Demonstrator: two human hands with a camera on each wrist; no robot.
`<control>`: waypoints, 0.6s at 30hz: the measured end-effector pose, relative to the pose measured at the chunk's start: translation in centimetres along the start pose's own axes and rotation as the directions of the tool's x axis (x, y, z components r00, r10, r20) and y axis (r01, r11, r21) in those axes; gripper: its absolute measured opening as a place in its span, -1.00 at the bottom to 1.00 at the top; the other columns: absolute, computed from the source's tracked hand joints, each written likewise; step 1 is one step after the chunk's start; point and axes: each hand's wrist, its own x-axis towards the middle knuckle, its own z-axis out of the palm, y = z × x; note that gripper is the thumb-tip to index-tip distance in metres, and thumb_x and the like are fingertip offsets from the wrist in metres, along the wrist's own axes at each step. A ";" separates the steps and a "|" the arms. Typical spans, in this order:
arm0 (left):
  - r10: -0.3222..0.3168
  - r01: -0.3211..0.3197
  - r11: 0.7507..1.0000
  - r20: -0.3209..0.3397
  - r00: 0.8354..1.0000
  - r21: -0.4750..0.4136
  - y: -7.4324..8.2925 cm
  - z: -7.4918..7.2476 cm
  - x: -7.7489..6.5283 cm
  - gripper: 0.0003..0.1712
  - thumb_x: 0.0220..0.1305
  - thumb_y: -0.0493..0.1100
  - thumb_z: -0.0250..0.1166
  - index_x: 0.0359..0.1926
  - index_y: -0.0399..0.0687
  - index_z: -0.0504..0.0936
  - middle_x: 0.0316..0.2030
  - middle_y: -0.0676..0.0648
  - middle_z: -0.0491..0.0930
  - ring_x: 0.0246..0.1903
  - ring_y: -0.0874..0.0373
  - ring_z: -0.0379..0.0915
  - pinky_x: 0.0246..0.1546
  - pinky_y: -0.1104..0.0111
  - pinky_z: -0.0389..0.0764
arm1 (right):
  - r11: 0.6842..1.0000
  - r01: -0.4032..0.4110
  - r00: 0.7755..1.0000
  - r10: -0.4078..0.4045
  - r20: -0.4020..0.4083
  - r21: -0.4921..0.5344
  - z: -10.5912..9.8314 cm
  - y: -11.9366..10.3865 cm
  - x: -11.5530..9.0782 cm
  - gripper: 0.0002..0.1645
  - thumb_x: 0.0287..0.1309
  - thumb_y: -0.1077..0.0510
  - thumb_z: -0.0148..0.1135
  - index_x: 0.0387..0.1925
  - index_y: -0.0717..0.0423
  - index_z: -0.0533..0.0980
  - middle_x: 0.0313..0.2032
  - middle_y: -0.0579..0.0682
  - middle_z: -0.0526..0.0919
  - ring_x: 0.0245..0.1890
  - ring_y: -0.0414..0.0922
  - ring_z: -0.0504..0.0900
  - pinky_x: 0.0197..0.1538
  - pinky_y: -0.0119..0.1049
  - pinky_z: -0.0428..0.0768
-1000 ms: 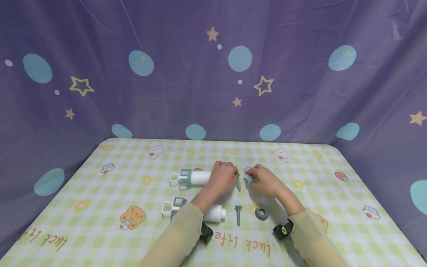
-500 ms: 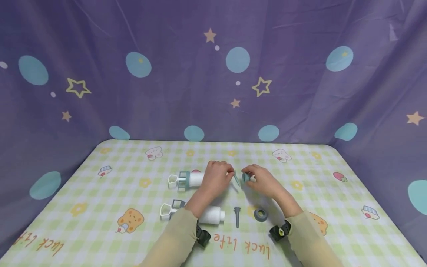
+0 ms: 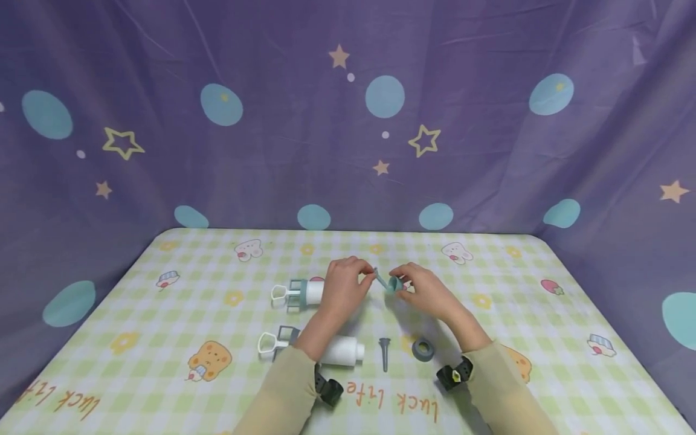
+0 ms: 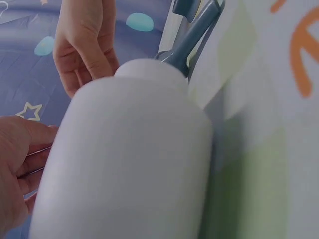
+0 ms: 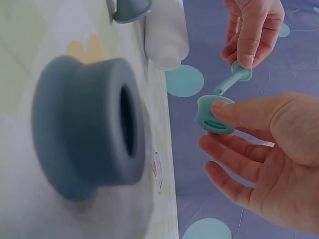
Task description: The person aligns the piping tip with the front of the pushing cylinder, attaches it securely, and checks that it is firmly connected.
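Above a green-and-white checked tablecloth (image 3: 489, 374), you are pinching a teal flared nozzle (image 5: 232, 79) by its wide end between the thumb and fingers of your left hand (image 3: 344, 289), its narrow tip slanting toward a teal ring cap (image 5: 214, 114). Your right hand (image 3: 426, 293) is gripping that cap between thumb and forefinger, the other fingers lying slightly apart. Tip and cap are sitting close together; whether they are touching you cannot tell here. Behind your left hand, a white-barrelled plunger tube with teal collar (image 3: 312, 293) is lying on its side, partly hidden. Nearer you, a second white-barrelled tube with grey fittings (image 3: 344, 350) is lying partly under your left forearm, while a grey nozzle (image 3: 385, 353) and a grey ring cap (image 3: 423, 349) are resting to its right.
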 end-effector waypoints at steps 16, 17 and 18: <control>-0.047 0.036 0.995 -0.123 0.991 -0.089 -0.1 0.2 -0.5 -0.90 0.00 -0.11 0.38 -0.46 -0.01 0.65 -0.46 0.06 0.60 -0.37 0.17 0.51 -0.08 0.25 0.41 | 0.995 -0.074 0.995 0.078 -0.056 0.066 0.0 -1.1 0.4 -0.47 0.02 0.19 0.30 0.07 0.17 0.41 -0.10 0.05 0.56 -0.09 -0.03 0.56 -0.05 -0.12 0.51; -0.045 0.034 0.996 -0.127 0.991 -0.088 -0.2 0.2 -0.5 -0.90 0.00 -0.11 0.38 -0.46 -0.01 0.64 -0.46 0.06 0.60 -0.37 0.18 0.51 -0.08 0.25 0.41 | 0.995 -0.075 0.995 0.079 -0.063 0.063 0.1 -1.1 0.4 -0.48 0.02 0.18 0.30 0.06 0.16 0.42 -0.11 0.04 0.57 -0.10 -0.04 0.56 -0.06 -0.12 0.51; -0.041 0.030 0.996 -0.131 0.991 -0.087 -0.2 0.2 -0.4 -0.90 0.00 -0.11 0.38 -0.46 0.00 0.64 -0.46 0.06 0.60 -0.37 0.18 0.51 -0.09 0.25 0.41 | 0.995 -0.076 0.994 0.080 -0.070 0.061 0.1 -1.1 0.4 -0.50 0.02 0.17 0.31 0.04 0.14 0.43 -0.12 0.02 0.57 -0.10 -0.05 0.56 -0.06 -0.12 0.50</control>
